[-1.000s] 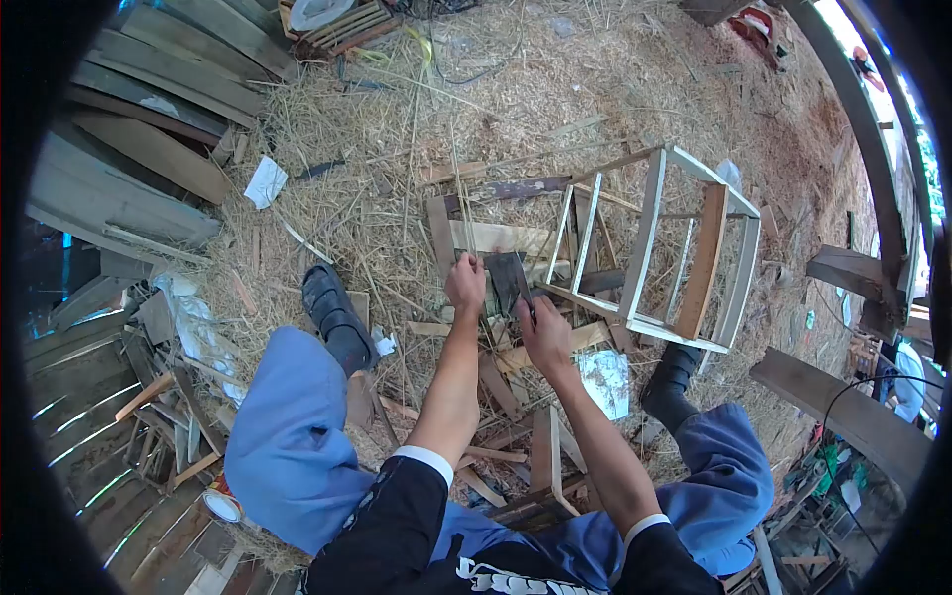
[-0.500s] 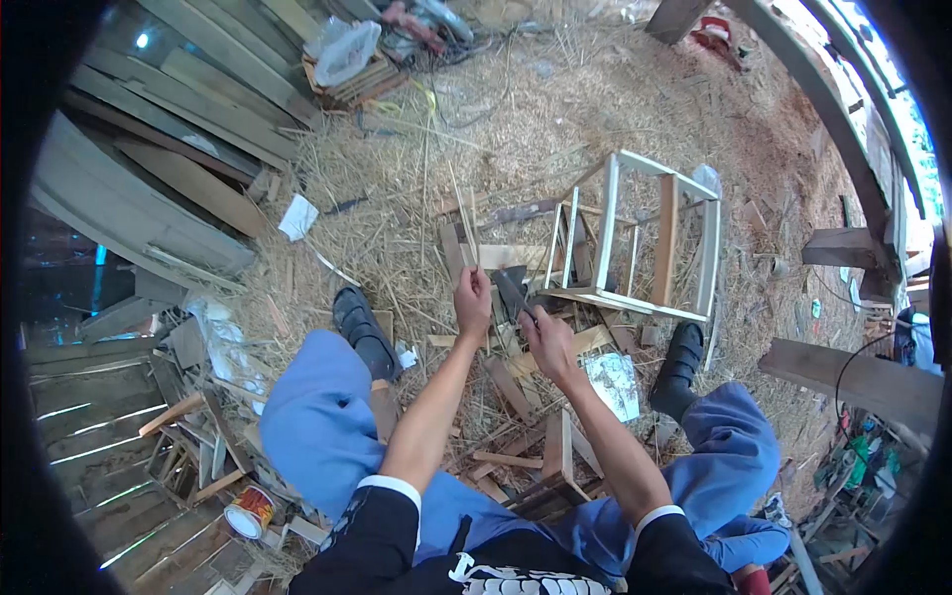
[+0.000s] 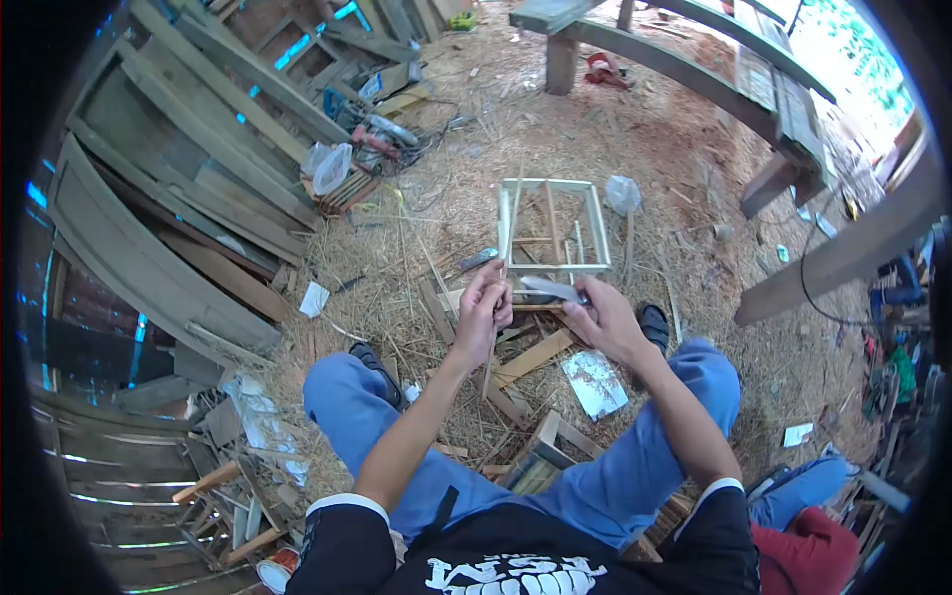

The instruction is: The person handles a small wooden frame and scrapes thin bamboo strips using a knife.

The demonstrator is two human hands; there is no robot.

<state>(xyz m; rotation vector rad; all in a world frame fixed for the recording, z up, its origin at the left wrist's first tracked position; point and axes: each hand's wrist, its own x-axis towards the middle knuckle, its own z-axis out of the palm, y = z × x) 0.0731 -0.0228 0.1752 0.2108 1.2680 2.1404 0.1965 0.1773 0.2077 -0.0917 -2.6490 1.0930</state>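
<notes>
Pinched in my left hand (image 3: 483,312) is a thin wooden strip (image 3: 514,213), standing upright through my fingers, with its lower end below the hand. My right hand (image 3: 607,322) grips a knife (image 3: 551,289); its broad blade points left toward the strip, just above my left fingers. Whether blade and strip touch I cannot tell. Beyond both hands, a small open wooden frame (image 3: 551,193) of pale bars stands on the littered ground. Wood offcuts (image 3: 536,357) and a white, stained sheet (image 3: 595,385) lie below my hands, between my legs.
Long boards (image 3: 213,129) lean at the left. A plastic bag (image 3: 330,169) sits on a wood stack near a power tool (image 3: 382,134). A wooden bench (image 3: 674,69) stands at the back, and a thick beam (image 3: 843,263) juts in from the right. Another person's red garment (image 3: 808,555) shows at lower right.
My view has tilted up, bringing more of the bench into sight. My hands have moved slightly farther apart, and the knife has turned from a steep angle to nearly level.
</notes>
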